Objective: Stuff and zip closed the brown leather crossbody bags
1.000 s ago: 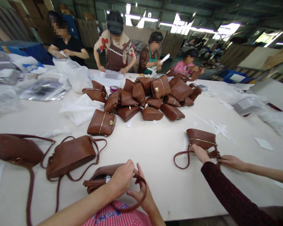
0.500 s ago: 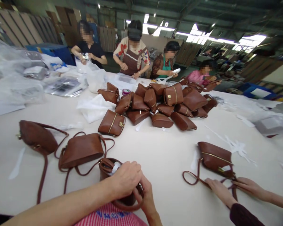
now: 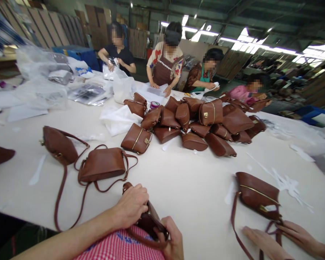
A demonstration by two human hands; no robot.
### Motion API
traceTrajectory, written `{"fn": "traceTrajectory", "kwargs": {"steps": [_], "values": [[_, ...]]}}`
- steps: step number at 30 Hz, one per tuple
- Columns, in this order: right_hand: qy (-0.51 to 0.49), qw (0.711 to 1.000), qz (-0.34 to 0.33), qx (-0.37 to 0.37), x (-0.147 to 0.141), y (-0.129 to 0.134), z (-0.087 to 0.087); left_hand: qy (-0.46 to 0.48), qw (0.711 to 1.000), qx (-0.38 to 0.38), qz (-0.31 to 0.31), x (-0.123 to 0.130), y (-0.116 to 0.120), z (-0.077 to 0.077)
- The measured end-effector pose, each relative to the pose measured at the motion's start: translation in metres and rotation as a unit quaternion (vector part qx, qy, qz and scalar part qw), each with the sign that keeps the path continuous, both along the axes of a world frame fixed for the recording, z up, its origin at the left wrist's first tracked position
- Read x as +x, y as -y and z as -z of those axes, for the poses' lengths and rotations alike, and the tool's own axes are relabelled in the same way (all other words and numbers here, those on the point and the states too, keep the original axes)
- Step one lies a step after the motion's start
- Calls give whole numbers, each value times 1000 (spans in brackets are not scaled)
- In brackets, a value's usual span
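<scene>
A brown leather handbag [image 3: 152, 221], its top gaping, tilts at the table's near edge against a red-checked apron [image 3: 111, 248]. My left hand [image 3: 132, 204] is closed over the bag's left end, fingers curled in at the opening. At the opposite end, my right hand [image 3: 173, 236] grips the rim, thumb on top and the other fingers partly hidden behind. A strap loops along the near side below the opening. Just beyond my left hand lies another brown handbag [image 3: 102, 164] with its strap trailing, and a third handbag [image 3: 60, 145] leans beside it.
A heap of brown handbags [image 3: 188, 122] covers the middle of the white table [image 3: 195, 187]. At right, a co-worker's hands [image 3: 295, 233] handle the strap of a zipped bag [image 3: 257, 195]. Several people work across the table. Plastic wrapping [image 3: 43, 95] lies at far left.
My left hand has shifted left along the opening, and the bag has tilted so its inside shows more. My right hand has moved to its right end. The camera has swung left.
</scene>
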State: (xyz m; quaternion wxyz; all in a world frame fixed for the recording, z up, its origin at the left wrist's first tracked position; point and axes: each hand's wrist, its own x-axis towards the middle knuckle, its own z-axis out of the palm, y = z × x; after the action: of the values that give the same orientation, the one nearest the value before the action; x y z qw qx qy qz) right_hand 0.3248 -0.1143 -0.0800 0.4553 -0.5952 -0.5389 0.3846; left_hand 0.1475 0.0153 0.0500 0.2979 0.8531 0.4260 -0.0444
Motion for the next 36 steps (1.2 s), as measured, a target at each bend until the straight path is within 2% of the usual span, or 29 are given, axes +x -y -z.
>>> {"fn": "traceTrajectory", "kwargs": {"steps": [4, 7, 12, 17, 19, 22, 25, 29, 31, 33, 36], "values": [[-34, 996, -56, -59, 26, 2, -9, 53, 997, -13, -47, -2, -10, -1], [-18, 993, -93, -66, 36, 0, -12, 75, 995, -31, -60, -2, -18, -3], [65, 997, -49, 14, 24, 6, -1, 45, 998, -13, -45, 5, -6, 0], [122, 982, -129, 65, 7, 7, -10, 17, 999, -10, 28, 17, 16, 10], [149, 978, -126, 75, -2, 2, -16, 13, 999, -7, 43, 20, 18, 13], [184, 978, -77, 56, -16, -7, -21, 8, 998, -31, 60, 21, 11, 11], [189, 980, -62, 16, -25, -13, -25, 21, 994, -81, 73, 17, -7, 2], [128, 985, -111, -35, -26, -20, -45, 65, 986, -143, 60, -1, -29, -12], [94, 984, -140, -64, -25, -23, -57, 70, 990, -112, 45, -18, -34, -14], [76, 982, -151, -79, -24, -26, -65, 71, 993, -48, 83, -35, -32, -12], [77, 986, -137, -49, -24, -27, -60, 107, 970, 25, 218, -55, -19, -4]]}}
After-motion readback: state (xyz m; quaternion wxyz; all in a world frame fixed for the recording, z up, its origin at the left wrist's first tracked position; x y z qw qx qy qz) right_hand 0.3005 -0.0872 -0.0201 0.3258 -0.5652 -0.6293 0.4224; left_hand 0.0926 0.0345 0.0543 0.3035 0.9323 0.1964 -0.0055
